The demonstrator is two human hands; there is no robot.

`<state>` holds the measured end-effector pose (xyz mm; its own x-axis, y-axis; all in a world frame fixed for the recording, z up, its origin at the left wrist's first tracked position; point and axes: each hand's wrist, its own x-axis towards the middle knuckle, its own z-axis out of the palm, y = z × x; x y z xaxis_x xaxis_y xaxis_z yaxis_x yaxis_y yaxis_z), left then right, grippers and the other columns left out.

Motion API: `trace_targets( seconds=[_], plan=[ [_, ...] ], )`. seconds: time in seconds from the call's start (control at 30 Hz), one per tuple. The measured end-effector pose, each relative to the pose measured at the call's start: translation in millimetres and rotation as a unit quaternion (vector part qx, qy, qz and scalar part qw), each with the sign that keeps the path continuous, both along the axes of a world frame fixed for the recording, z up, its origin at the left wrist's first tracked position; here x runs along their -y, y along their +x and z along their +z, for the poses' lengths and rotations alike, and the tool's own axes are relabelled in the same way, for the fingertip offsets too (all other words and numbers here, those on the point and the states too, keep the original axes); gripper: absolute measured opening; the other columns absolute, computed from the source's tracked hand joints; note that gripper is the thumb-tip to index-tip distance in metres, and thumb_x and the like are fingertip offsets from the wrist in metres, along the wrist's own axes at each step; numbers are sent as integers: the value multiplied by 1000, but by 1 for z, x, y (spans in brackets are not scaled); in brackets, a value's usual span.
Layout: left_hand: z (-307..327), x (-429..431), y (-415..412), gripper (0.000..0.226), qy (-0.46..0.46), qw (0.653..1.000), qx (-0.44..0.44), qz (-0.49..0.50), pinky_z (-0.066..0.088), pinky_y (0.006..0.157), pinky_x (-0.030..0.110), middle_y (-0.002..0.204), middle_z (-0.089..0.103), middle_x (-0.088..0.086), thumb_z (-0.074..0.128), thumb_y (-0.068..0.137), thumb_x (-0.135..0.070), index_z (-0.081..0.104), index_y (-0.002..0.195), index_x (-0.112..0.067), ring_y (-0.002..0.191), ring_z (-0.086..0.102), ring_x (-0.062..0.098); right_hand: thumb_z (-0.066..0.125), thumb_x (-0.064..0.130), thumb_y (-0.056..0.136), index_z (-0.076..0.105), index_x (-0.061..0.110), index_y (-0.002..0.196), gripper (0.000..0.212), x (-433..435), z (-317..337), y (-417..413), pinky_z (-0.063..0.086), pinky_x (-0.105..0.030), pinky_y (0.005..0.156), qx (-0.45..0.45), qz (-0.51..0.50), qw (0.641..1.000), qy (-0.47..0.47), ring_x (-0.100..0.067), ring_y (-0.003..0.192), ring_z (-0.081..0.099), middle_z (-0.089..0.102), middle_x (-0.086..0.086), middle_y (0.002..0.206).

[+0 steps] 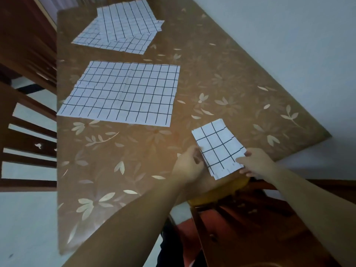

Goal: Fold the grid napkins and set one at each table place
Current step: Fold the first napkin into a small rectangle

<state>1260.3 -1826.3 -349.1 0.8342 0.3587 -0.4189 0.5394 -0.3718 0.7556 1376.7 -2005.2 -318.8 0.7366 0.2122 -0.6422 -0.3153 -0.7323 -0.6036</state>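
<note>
Folded napkin (218, 149) noted at the near edge of the table (221, 74), pinched at opposite sides by curled fingers of left hand (187, 166) and right hand (256, 162). Judged light and limp, with layers apt to slide; best held at the edges.

A folded napkin (217, 147) lies on the table (231, 83) at its near right edge, between the left hand (187, 166) and the right hand (256, 162), each holding one side. An open napkin (123, 93) lies flat farther off to the left. Behind it, at the far end, sits a heap of napkins (119, 26). A chair (28, 141) stands left of the table, and a second chair (240, 218) stands below the near right edge.
</note>
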Motion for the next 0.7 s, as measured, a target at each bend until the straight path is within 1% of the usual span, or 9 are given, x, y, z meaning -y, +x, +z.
trace_targets(
  seconds=[0.07,0.1,0.17,0.23,0.33,0.43,0.53,0.63,0.7],
  plan=[
    [3,-1,9,44,112,991,32,-59,53,86,43,112,63,0,55,89,-21,48,132,-27,98,63,26,58,23,88,52,17,79,12,6,-4,2,44,-30,61,98,65,990,-78,-29,77,62,62,-6,79],
    [6,-1,15,44,182,977,44,-103,48,93,42,122,58,0,55,90,-24,48,134,-27,113,55,26,57,27,88,54,16,89,11,8,-5,1,44,-32,66,144,92,978,-117,-29,82,59,64,-6,88],
    [6,-3,28,51,284,939,46,-188,31,108,42,144,41,0,54,92,-36,41,141,-28,137,31,23,54,31,90,52,18,118,31,11,-8,-2,46,-37,78,219,138,953,-161,-28,97,56,60,-6,112],
    [2,-7,42,75,330,909,-2,-254,13,116,47,160,16,0,53,88,-58,24,150,-28,149,5,22,54,29,92,46,18,134,45,9,-12,-6,45,-41,88,306,194,915,-178,-29,112,54,53,-6,129],
    [-13,-16,61,111,369,873,-80,-310,-4,119,54,164,-12,4,45,75,-83,-5,155,-25,149,-16,22,49,27,92,49,15,137,46,-4,-24,-8,42,-43,96,411,298,851,-137,-26,128,48,50,-4,141],
    [-28,-21,69,120,366,874,-73,-310,-5,119,54,163,-16,7,44,70,-87,-10,155,-23,149,-18,21,34,35,91,49,14,140,55,-30,-40,-3,39,-42,102,430,370,813,-133,-23,137,42,48,-2,146],
    [-38,-24,67,118,372,878,-26,-299,-5,119,54,163,-14,9,43,71,-84,-9,155,-18,150,-15,20,27,40,93,43,14,145,60,-59,-56,7,26,-39,112,427,402,799,-135,-19,142,33,39,-1,153],
    [-42,-25,65,129,371,878,-38,-299,-7,119,54,163,-18,6,31,61,-92,-14,154,-14,149,-18,18,12,50,94,26,19,152,67,-65,-75,18,12,-42,117,395,381,820,-163,-12,148,17,22,5,160],
    [-42,-26,68,133,362,880,-55,-302,-10,118,55,162,-21,4,32,60,-95,-15,153,-12,148,-22,16,5,54,93,12,22,155,71,-60,-82,28,4,-46,118,377,357,834,-185,-10,149,5,6,9,163]
  ],
)
